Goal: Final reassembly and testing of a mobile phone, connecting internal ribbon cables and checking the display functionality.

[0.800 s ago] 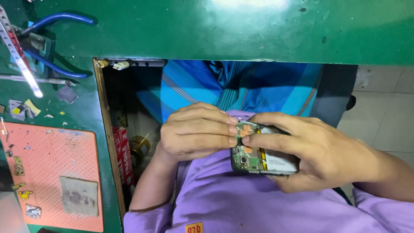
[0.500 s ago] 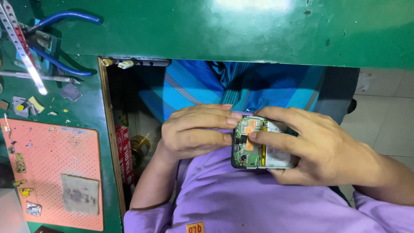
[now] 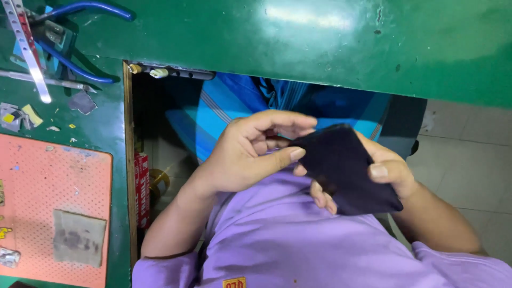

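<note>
Hands are working below the green workbench [image 3: 298,37] front edge, over the lap, so there's decent open room on the right toward the tiled floor [image 3: 469,160]. The orange perforated mat [image 3: 53,202] and blue-handled pliers [image 3: 69,37] sit well off on the bench's left part. Compared to 0.5 s ago, the phone [image 3: 346,165] is flipped: circuit side gone, I now see 1 plain dark face. Right hand [image 3: 389,170] cradles it from beneath, thumb pressed on its right edge. Left hand [image 3: 250,149] is curled, thumb tip touching the phone's left corner, fingers bent above it.
</note>
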